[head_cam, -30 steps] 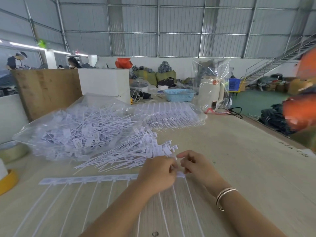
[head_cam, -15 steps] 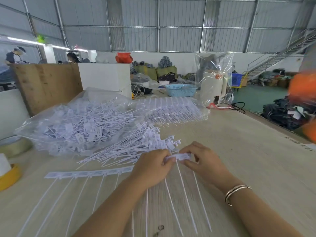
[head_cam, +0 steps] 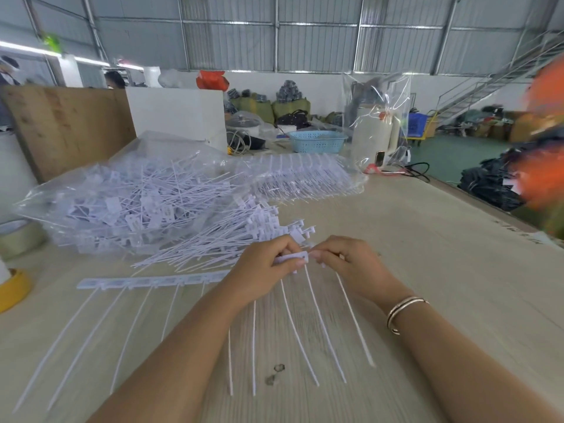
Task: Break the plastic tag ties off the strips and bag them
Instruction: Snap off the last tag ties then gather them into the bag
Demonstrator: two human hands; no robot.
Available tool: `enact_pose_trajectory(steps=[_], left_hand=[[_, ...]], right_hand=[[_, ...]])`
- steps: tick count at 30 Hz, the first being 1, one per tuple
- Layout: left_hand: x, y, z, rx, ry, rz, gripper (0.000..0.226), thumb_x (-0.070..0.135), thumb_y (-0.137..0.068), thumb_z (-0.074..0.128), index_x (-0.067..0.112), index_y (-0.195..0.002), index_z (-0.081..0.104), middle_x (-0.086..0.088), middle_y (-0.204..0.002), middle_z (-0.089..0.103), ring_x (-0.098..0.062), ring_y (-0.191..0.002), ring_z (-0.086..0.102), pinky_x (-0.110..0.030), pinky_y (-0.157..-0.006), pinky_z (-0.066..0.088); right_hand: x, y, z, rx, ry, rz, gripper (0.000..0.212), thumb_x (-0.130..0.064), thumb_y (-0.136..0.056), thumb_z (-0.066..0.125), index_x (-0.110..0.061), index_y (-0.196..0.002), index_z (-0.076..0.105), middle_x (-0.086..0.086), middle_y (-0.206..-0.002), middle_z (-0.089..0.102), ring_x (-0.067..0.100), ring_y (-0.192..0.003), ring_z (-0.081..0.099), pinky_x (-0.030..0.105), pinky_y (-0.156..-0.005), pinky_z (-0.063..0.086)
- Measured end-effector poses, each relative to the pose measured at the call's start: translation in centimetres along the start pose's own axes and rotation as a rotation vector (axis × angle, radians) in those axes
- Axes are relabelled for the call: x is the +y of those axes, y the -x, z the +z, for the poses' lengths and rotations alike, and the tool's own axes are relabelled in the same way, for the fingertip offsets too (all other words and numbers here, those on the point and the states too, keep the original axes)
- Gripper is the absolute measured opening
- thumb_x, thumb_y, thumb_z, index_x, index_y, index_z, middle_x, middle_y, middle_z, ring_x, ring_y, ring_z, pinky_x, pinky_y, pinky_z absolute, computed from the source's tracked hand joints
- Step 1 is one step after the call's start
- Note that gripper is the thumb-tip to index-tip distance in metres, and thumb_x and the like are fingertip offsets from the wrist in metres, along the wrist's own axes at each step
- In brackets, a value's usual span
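A: White plastic strip lies on our wooden table; left hand and right hand pinch its end.

B: Loose ties and a filled bag crowd us just beyond.

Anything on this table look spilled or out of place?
Only small dark bits of debris on the table among the ties' tails. The loose tie pile outside the bag looks like work in progress.
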State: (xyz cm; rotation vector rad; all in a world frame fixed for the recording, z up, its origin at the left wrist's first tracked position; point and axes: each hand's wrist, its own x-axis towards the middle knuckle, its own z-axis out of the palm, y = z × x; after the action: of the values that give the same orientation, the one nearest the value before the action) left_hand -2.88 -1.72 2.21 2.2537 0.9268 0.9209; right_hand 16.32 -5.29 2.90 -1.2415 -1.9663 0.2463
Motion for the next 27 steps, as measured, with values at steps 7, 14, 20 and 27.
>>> enact_pose_trajectory(steps=[7,14,20,27], left_hand=[[0.4,0.0,0.1,0.045,0.041,0.039,0.007,0.026,-0.089,0.063,0.028,-0.083,0.059,0.004,-0.075,0.07,-0.01,-0.069,0.062,-0.024,-0.063,0.043],[0.3,0.3,0.0,0.02,0.027,0.021,0.018,0.02,-0.091,0.057,0.036,-0.083,0.058,0.026,-0.068,0.059,0.003,-0.058,0.05,-0.009,-0.055,0.035],[0.0,0.2,0.1,-0.043,-0.068,-0.02,0.03,0.007,-0.083,0.048,0.032,-0.1,0.051,0.018,-0.072,0.052,-0.002,-0.064,0.049,-0.023,-0.059,0.038],[0.4,-0.1,1.0,0.076,-0.087,-0.001,0.053,0.002,-0.085,0.051,0.023,-0.129,0.03,0.009,-0.112,0.04,-0.004,-0.087,0.049,-0.01,-0.065,0.039]], right_hand=[[0.3,0.0,0.4,-0.005,-0.411,0.187,0.026,-0.012,-0.093,0.052,-0.024,-0.075,0.067,-0.011,-0.063,0.063,0.001,-0.055,0.05,0.012,-0.058,0.04],[2.9,0.2,-0.5,-0.022,-0.152,0.228,0.017,-0.017,-0.081,0.07,-0.034,-0.082,0.066,-0.008,-0.079,0.065,-0.005,-0.064,0.05,0.014,-0.069,0.04],[2.2,-0.2,1.2,-0.224,0.142,0.057,0.017,-0.024,-0.08,0.072,-0.016,-0.095,0.072,-0.001,-0.083,0.058,0.008,-0.077,0.054,0.023,-0.075,0.041],[0.4,0.4,0.6,-0.048,-0.1,-0.042,0.036,-0.015,-0.083,0.062,-0.026,-0.118,0.056,-0.01,-0.104,0.06,-0.001,-0.086,0.056,0.003,-0.077,0.036]])
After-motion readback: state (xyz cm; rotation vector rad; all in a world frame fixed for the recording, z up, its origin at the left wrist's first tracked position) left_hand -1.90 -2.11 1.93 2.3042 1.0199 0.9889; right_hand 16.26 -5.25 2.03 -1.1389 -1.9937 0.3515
